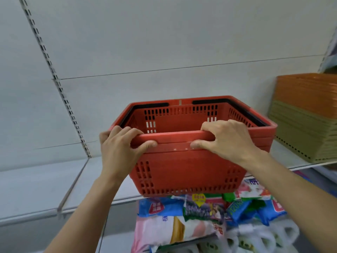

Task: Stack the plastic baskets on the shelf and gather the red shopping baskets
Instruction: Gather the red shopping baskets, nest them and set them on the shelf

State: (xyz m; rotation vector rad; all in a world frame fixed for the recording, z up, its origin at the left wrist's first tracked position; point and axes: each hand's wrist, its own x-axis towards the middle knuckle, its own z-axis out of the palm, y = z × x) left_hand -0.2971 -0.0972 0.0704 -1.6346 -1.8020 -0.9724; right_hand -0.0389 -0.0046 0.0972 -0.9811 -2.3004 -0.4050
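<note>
A nested stack of red shopping baskets [184, 172] with black handles folded on the rim sits at the front edge of a white shelf [36, 187], its near side overhanging the edge. My left hand [120, 148] grips the near rim at its left end, fingers over the top and thumb underneath. At the rim's right end, my right hand [228, 139] holds on the same way. To the right on the same shelf stands a stack of flat plastic baskets [306, 117], orange ones on top of olive-green ones.
The shelf's white back panel has slotted uprights [60, 88] at the left. Below the shelf lies a pile of colourful packaged goods [206, 216] and white plastic-wrapped packs [264, 240].
</note>
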